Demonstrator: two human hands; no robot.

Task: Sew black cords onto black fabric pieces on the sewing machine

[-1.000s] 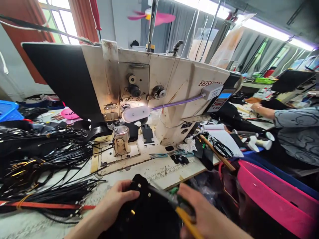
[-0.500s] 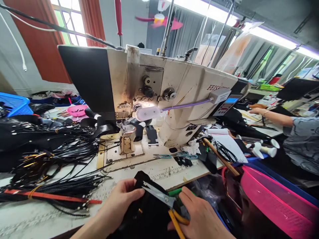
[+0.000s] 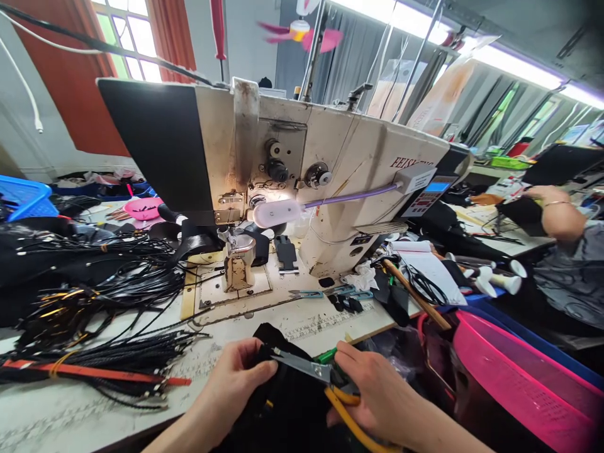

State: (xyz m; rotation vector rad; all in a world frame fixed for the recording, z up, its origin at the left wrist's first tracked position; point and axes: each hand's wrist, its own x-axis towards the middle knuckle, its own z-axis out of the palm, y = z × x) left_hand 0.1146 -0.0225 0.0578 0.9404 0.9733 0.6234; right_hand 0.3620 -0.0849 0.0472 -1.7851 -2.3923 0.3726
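My left hand point(image 3: 236, 377) pinches the top edge of a black fabric piece point(image 3: 283, 409) at the near edge of the sewing table point(image 3: 302, 324). My right hand point(image 3: 372, 393) grips scissors point(image 3: 309, 368) by their yellow handles. The steel blades point left and lie against the fabric close to my left thumb. A cream sewing machine point(image 3: 330, 170) stands behind, with its metal presser foot point(image 3: 238, 261) over the plate.
A heap of black cords point(image 3: 94, 296) and a red strap point(image 3: 94, 372) cover the table's left side. Small snips point(image 3: 325, 292) lie by the machine base. A pink tub point(image 3: 523, 384) sits at the right. Another person's arm point(image 3: 557, 217) works at the far right. A wooden stick point(image 3: 415, 296) leans nearby.
The scissors have shifted up and left onto the fabric's top edge, blades nearer my left thumb. The view swung a little. The other person's arm rose at the right.
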